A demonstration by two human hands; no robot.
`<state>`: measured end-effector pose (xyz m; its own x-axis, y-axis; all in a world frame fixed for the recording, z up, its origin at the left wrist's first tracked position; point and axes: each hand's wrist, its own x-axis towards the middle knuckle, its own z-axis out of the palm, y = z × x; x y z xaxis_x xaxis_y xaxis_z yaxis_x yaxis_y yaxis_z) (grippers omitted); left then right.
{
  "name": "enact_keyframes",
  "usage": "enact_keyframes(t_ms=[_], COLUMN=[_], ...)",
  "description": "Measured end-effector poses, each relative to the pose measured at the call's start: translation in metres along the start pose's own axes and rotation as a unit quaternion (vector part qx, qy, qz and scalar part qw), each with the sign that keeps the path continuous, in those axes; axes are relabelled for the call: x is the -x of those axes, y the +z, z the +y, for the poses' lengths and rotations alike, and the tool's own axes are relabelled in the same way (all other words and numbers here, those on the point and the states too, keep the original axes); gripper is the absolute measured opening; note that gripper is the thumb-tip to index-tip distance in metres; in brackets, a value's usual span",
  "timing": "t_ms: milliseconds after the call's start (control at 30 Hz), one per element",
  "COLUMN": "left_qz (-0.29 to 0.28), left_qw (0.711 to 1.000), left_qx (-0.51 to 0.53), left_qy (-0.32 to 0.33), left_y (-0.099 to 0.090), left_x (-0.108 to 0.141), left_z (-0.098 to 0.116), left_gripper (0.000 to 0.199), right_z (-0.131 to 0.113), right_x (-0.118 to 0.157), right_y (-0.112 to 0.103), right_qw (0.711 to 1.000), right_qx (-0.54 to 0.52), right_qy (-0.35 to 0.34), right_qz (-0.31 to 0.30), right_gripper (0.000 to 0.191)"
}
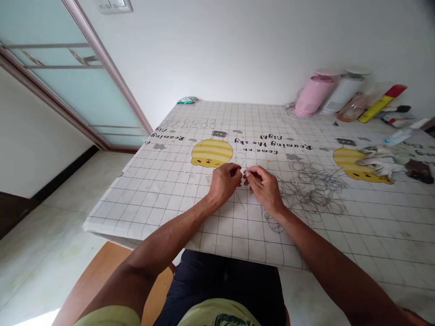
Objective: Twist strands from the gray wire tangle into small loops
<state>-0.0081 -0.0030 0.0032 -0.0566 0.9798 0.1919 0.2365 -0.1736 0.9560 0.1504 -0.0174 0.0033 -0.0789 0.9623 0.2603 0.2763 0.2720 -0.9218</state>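
Pale thin wire (240, 158) pinched between both hands
Left hand (224, 182) and right hand (264, 186) meet at it, its long axis running forward and back; dark wire tangle (306, 194) lies right of the right hand on the bench (136, 213).

Bright, even indoor light fills the scene, and no lamp or window shows as its source. Shadows are faint and soft, lying just under the left hand (224, 181) and right hand (265, 188) on the table (136, 203). White glare burns out the floor (34, 319) at the bottom-left corner. Wide-angle distortion bends the frame of the door (84, 86) and the table's edges. Most detail looks fairly sharp, though fine detail softens slightly.
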Motion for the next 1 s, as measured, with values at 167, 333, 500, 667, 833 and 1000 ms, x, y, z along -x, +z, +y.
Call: enact_keyframes(t_ms=[167,333,500,667,833,1000], left_qz=[-0.004,-0.02,-0.022,-0.011,-0.02,-0.041], left_qw=[0.999,0.997,1.0,0.999,0.998,0.998], left_qx=[-0.035,-0.061,-0.006,0.005,-0.017,0.054], left_qy=[0.032,0.031,0.019,0.045,0.063,0.011], left_y=[0.003,0.006,0.011,0.014,0.012,0.013], left_x=[0.002,0.004,0.003,0.005,0.008,0.01], left_z=[-0.003,-0.003,-0.012,-0.016,-0.01,-0.006], left_gripper=[0.013,0.016,0.018,0.019,0.019,0.02], right_z=[0.003,0.005,0.006,0.007,0.003,0.0], right_x=[-0.004,-0.005,-0.007,-0.01,-0.012,-0.017], right_y=[-0.002,-0.003,-0.006,-0.012,-0.02,-0.032], right_qw=[0.997,0.995,0.996,0.997,0.995,0.99], right_qx=[-0.064,-0.086,-0.044,0.015,0.095,0.123], right_qy=[0.031,0.046,0.061,0.054,-0.012,-0.026], right_qz=[0.028,0.037,0.044,0.044,-0.008,-0.069], right_gripper=[0.038,0.038,0.038,0.031,0.029,0.028])
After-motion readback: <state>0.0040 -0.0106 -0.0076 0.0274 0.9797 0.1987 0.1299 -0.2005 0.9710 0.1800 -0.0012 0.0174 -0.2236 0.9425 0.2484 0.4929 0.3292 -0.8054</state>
